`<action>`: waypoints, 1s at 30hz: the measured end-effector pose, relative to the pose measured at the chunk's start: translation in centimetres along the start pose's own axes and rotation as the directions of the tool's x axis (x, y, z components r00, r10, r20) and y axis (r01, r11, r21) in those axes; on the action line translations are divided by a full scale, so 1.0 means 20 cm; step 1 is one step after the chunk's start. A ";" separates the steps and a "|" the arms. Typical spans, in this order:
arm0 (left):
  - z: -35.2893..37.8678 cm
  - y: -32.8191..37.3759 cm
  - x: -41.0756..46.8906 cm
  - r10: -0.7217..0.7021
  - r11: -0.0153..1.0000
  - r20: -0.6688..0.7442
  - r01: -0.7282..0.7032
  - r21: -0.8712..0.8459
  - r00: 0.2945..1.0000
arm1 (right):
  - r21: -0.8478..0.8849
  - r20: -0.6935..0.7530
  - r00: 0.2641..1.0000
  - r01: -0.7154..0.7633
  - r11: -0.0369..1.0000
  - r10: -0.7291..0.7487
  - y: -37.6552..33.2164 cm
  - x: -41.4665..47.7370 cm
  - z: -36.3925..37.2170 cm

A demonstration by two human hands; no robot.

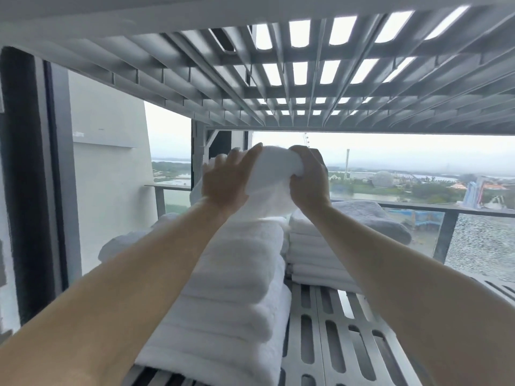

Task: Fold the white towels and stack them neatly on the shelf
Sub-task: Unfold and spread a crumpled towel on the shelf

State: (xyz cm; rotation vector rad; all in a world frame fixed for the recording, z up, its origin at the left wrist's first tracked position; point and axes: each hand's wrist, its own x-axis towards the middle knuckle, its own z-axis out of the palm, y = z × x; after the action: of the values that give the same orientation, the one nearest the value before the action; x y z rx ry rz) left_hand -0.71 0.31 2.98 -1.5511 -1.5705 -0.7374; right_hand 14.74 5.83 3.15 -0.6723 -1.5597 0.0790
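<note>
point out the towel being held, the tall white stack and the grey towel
held towel [271, 175]: head view, its bunched middle
tall white stack [228, 296]: head view, folded edges midway up
grey towel [373, 221]: head view, its top surface

We held a bundled white towel [271, 174] up at twelve o'clock, under the upper shelf [278, 65]. Our left hand [225, 182] lay on its nine o'clock side, fingers spread flat on the cloth; our right hand [306, 176] curled round its three o'clock side. Below it a tall stack [231, 288] of folded towels sat on the slatted shelf [334, 344] — a lower stack [315, 254] just beside it at two o'clock, and a grey towel [370, 218] beyond that.
</note>
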 end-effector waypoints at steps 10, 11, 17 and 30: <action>-0.20 0.24 0.01 0.148 0.985 -0.230 -0.165 -0.056 0.962 | -0.018 -0.193 0.978 0.082 0.996 -0.084 -0.04 -0.07 -0.34; -0.24 0.28 0.02 0.162 0.981 -0.255 -0.184 -0.065 0.953 | -0.021 -0.212 0.972 0.099 0.995 -0.101 -0.04 -0.07 -0.40; -0.39 0.67 0.00 0.248 0.950 -0.323 -0.294 -0.102 0.913 | -0.077 -0.259 0.957 0.116 0.990 -0.132 0.00 -0.16 -0.87; -0.46 2.03 -0.66 0.412 0.756 0.023 -0.328 -0.567 0.911 | -0.804 0.211 0.934 -0.002 0.594 0.288 0.43 -0.86 -2.38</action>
State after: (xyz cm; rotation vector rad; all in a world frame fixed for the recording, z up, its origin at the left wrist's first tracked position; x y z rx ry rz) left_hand 39.88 -11.15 -8.38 -2.3121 -1.1228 -0.9101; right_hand 61.39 -11.26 -9.82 -1.5779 -1.8350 -0.4498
